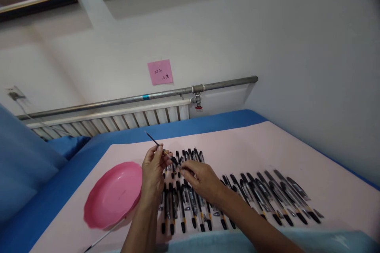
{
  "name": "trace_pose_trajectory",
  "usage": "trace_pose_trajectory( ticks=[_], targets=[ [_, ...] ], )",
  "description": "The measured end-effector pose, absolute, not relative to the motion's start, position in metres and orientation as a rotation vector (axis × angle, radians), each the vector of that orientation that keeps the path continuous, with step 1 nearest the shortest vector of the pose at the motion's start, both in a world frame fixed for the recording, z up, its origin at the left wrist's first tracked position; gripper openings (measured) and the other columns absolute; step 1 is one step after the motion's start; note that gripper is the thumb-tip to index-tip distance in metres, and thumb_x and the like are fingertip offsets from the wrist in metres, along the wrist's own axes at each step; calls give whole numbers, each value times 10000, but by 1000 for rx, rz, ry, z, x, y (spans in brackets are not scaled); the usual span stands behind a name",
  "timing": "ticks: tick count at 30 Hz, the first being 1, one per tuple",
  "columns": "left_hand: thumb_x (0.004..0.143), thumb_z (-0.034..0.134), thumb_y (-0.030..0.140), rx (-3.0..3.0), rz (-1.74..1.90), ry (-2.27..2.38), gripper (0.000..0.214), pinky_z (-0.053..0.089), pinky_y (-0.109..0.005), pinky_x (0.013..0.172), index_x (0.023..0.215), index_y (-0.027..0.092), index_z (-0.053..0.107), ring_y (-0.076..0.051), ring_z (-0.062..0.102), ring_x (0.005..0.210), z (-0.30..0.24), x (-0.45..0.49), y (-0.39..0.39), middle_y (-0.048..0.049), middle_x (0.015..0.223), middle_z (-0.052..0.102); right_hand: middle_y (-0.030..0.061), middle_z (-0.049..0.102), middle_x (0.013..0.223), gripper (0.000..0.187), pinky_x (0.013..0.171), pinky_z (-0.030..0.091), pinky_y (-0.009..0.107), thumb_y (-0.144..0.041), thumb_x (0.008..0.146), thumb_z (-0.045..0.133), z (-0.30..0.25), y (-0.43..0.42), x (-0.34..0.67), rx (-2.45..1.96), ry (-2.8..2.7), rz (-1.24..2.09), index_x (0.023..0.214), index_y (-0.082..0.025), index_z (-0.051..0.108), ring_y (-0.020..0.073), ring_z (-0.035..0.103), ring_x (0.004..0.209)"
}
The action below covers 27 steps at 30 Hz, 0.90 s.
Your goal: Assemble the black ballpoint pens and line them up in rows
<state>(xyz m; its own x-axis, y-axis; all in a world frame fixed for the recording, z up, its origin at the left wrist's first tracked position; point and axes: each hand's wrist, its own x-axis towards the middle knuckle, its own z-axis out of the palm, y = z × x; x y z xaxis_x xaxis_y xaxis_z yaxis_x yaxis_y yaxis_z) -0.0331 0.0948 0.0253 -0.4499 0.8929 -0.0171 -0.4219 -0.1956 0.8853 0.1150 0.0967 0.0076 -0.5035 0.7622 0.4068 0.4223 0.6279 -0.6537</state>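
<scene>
My left hand [154, 166] is closed in a pinch around a slim black pen refill [152, 138], raised above the table. The refill's thin end points up and left, and a yellowish section and a black piece [174, 161] show between my hands. At the lower right end, my right hand [198, 178] pinches a small pen part, mostly covered by the fingertips. Beneath and beside both hands lie rows of disassembled black pens [183, 205], with clear barrels, black caps and small tips.
A pink scalloped basin [89, 209] stands at left on the pink sheet [237, 142], with a thin white stick [103, 238] by it. More pen parts [276, 193] lie at right. Behind the blue-edged table are a radiator [118, 121], a pipe [169, 94] and a wall note [160, 72].
</scene>
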Motion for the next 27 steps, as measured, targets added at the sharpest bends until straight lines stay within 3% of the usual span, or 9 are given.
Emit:
trace_pose_trajectory(
  ticks=[8, 15, 19, 23, 25, 27],
  targets=[
    [604, 690, 366, 686, 1786, 1106, 372, 453, -221, 510, 889, 165, 562, -137, 612, 634, 24, -31, 94, -9, 690, 603, -5, 593, 750, 119, 644, 374, 221, -184, 815, 447, 7, 97, 115, -913, -2142, 678, 808, -194, 565, 117, 528, 703],
    [612, 668, 377, 903, 1619, 1101, 325, 476, -286, 641, 816, 125, 644, -197, 588, 825, 28, -33, 91, -101, 887, 635, 4, 600, 774, 131, 654, 387, 229, -220, 831, 438, 8, 97, 116, -933, -2000, 704, 858, -194, 563, 120, 534, 712],
    [652, 612, 417, 887, 1724, 1215, 336, 451, -258, 554, 829, 133, 634, -143, 567, 645, 28, -54, 92, -72, 782, 626, 13, 602, 761, 140, 637, 397, 228, -252, 830, 444, 8, 98, 117, -940, -1895, 687, 843, -188, 567, 122, 535, 691],
    [601, 646, 293, 990, 1546, 1633, 157, 370, -223, 463, 666, 152, 620, -114, 479, 501, 16, -77, 93, -30, 616, 579, 8, 594, 726, 143, 615, 398, 224, -264, 825, 451, 8, 99, 116, -944, -1868, 685, 840, -185, 570, 117, 527, 655],
    [574, 627, 200, 1116, 1328, 1825, 65, 356, -239, 487, 636, 180, 629, -138, 490, 514, 7, -84, 94, -38, 613, 593, 6, 593, 721, 142, 606, 399, 221, -265, 821, 454, 7, 99, 116, -940, -1866, 688, 835, -186, 572, 113, 524, 643],
    [539, 583, 108, 1305, 1100, 2003, 131, 357, -263, 554, 606, 208, 635, -169, 520, 579, -3, -88, 97, -48, 643, 617, 6, 594, 719, 144, 598, 399, 218, -269, 819, 457, 7, 99, 116, -939, -1867, 693, 832, -185, 574, 111, 521, 635]
  ],
)
